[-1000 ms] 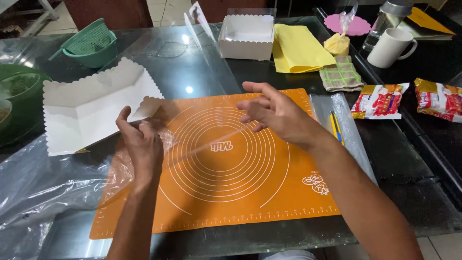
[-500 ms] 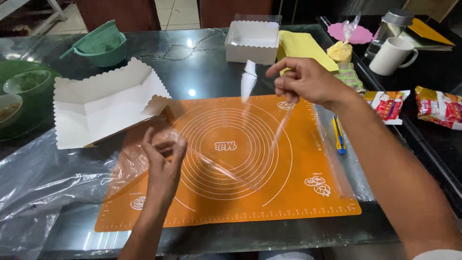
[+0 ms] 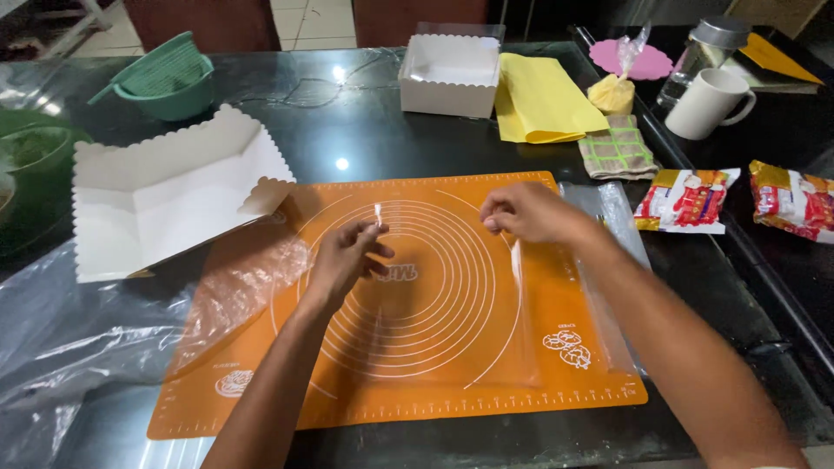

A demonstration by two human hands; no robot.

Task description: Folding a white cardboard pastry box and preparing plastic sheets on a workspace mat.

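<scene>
Both hands hover over the orange mat (image 3: 434,382), each pinching an edge of a clear plastic sheet (image 3: 521,295) stretched between them. The left hand (image 3: 347,256) sits above the mat's ringed centre, thumb and forefinger closed on a small corner of the sheet that sticks up, the other fingers loosely curled. The right hand (image 3: 530,213) is over the mat's upper right part, fingertips pressed together on the sheet's top edge, and the film hangs down from it toward the mat. How the sheet runs between the two hands is hard to make out, since it is see-through.

Left of the mat lies an open white box (image 3: 165,200) with scalloped edges. Beyond the mat stand a smaller white box (image 3: 447,87) and a yellow cloth (image 3: 539,104).
</scene>
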